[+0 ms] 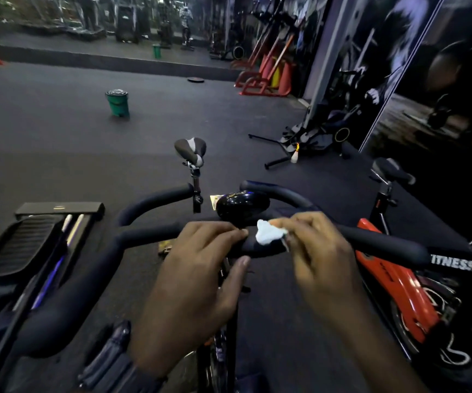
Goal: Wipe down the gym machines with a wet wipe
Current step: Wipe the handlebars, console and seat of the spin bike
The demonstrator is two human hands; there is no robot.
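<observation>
Wet wipe (268,233): small white wad, crumpled, pinched in the right hand's fingertips and touching the top of the black handlebar just below the console.
Right hand (318,251): fingers curled, gripping the wipe between thumb and fingertips; slightly blurred, so exact finger placement is hard to read.
Left hand (198,268): on the same bar just left of the wipe, fingers bent over the top and thumb below (looks like a steadying hold, grip strength not clear).
Handlebar (149,232): black padded bar of the spin bike straight ahead, with curved horns on both sides; no wet streaks or sheen readable in this light.
Console (239,205): glossy black oval pod above the bar centre, just beyond the wipe; cannot tell if wiped.
Saddle (190,150): black and grey, well beyond the bars, nothing touching it.
Red bike (393,282): next machine to the right, no hand near it.
Elliptical pedal (22,245): machine to the left, ridged footplate, untouched.
Green bin (117,102): on the floor, well apart from the bikes.
Stage: wiping centre of the handlebar on one bike.
Done: cannot confirm from surfaces; at most part of this bar.
Left: judged most of it (bar ends, console, saddle, both neighbouring machines, more equipment along the far wall).
</observation>
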